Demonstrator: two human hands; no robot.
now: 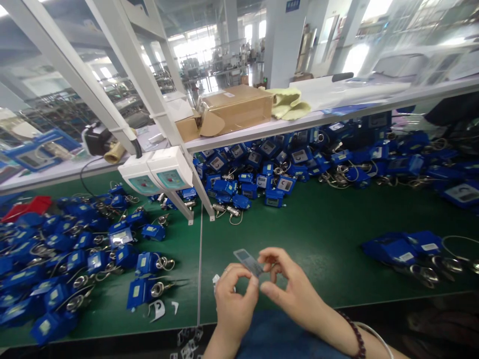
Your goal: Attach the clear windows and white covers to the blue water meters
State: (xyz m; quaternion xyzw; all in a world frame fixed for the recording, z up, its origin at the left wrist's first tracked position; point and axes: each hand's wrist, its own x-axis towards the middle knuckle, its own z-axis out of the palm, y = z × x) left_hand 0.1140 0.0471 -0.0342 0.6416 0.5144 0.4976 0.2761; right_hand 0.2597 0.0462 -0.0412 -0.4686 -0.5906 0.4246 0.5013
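Observation:
My left hand (236, 296) pinches a small, see-through rectangular panel (245, 260) with a greyish middle between thumb and forefinger, above the green bench. Close to the panel's right end is my right hand (286, 279). Its fingers are bent toward the panel and its thumb stands apart from them; whether the fingertips touch the edge I cannot make out. Beside the left hand's knuckles shows a small white piece (216, 280), partly hidden by that hand.
Several blue meter housings (140, 293) with metal fittings crowd the left and back of the green bench (299, 224); more blue units (396, 252) lie at right. White scraps (159, 310) lie at left. Posts with white switch boxes (170, 174) rise behind; a shelf holds a cardboard box (239, 107).

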